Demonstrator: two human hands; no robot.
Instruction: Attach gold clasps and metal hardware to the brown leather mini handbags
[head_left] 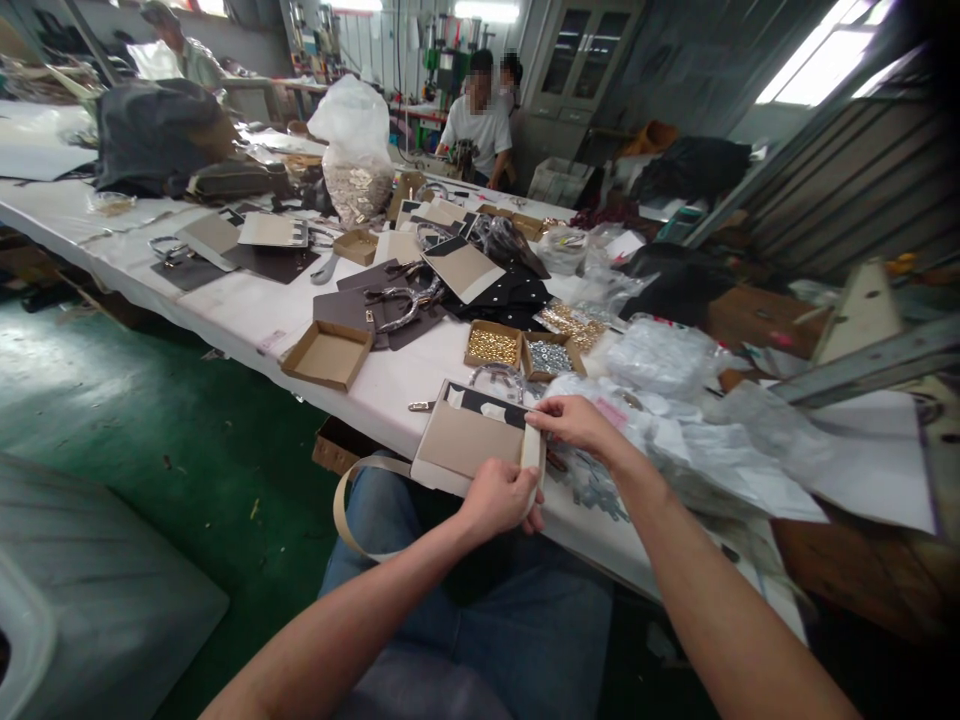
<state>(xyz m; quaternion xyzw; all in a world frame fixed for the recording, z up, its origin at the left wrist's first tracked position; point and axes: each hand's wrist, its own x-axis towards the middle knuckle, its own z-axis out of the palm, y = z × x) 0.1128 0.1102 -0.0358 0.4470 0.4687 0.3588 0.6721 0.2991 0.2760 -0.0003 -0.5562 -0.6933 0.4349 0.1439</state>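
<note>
Left hand [501,495] is closing around the near right corner of the panel [469,440], thumb lying on top, fingers curling under the edge; I am reading this as bracing. Right hand [574,422] is pinching, thumb against forefinger, at the far end of a pale strip [531,455] along the panel's right side, probably to be lining it up with the edge. Neither hand is spreading open; how hard each is pressing I cannot tell.

Panel is lying at the front of the table [247,305], before the person's lap, seemingly jutting a little past the edge, which would be giving the left fingers room underneath.

Going left to right: a grey bin [90,570] is standing on the floor. Far back, a dark bundle [161,135] is sitting on the table. A shallow box [330,355] is resting near the front edge. A tan band [340,505] is looping beside the panel towards the lap; I am not making out its attachment. Behind, a clear bag [356,180] is holding small pieces. A handle [405,310] is lying on dark sheets. Across the room a co-worker [480,135] is standing. Gold fittings [493,347] and silver fittings [549,357] are filling separate boxes just beyond the panel, likely for sorting and easy reach. Plastic bags [660,350] are crowding the right.
</note>
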